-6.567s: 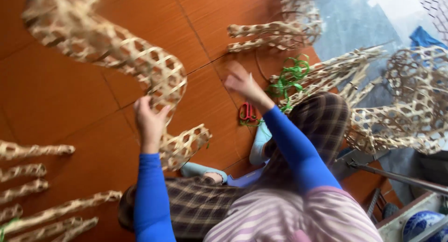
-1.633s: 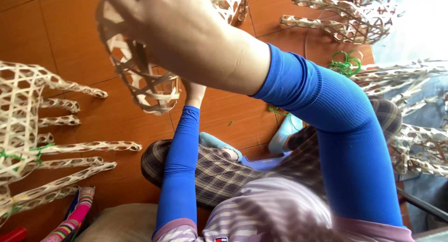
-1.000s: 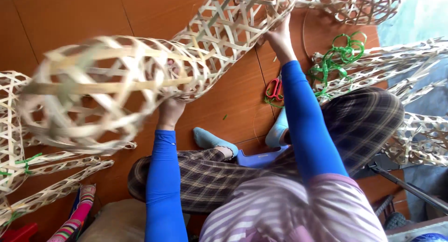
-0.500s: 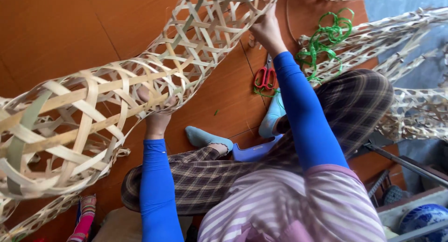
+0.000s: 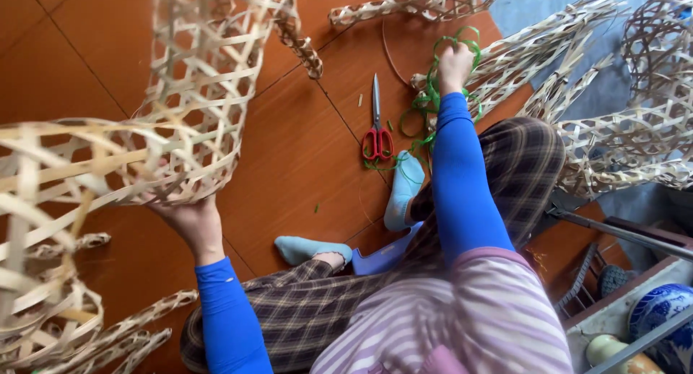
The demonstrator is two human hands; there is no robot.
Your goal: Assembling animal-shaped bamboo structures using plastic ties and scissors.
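Nearest the camera, the person sits cross-legged on the orange tiled floor [image 5: 303, 150], in blue sleeves and checked trousers. The left hand [image 5: 189, 219] grips the lower rim of the long woven bamboo frame [image 5: 188, 107] and holds it up off the floor; its open lattice fills the left side of the view. Half a second ago the right hand was also on that frame, high up on its weave. It has since let go and gone out past the knee, where the right hand [image 5: 455, 56] is now closed around the green plastic ties [image 5: 433, 92] lying on the floor. So the frame now hangs from one hand alone. Red-handled scissors [image 5: 377, 125] lie just beside the ties, untouched. Farther off, more woven bamboo pieces [image 5: 419, 0] rest toward the floor's far edge.
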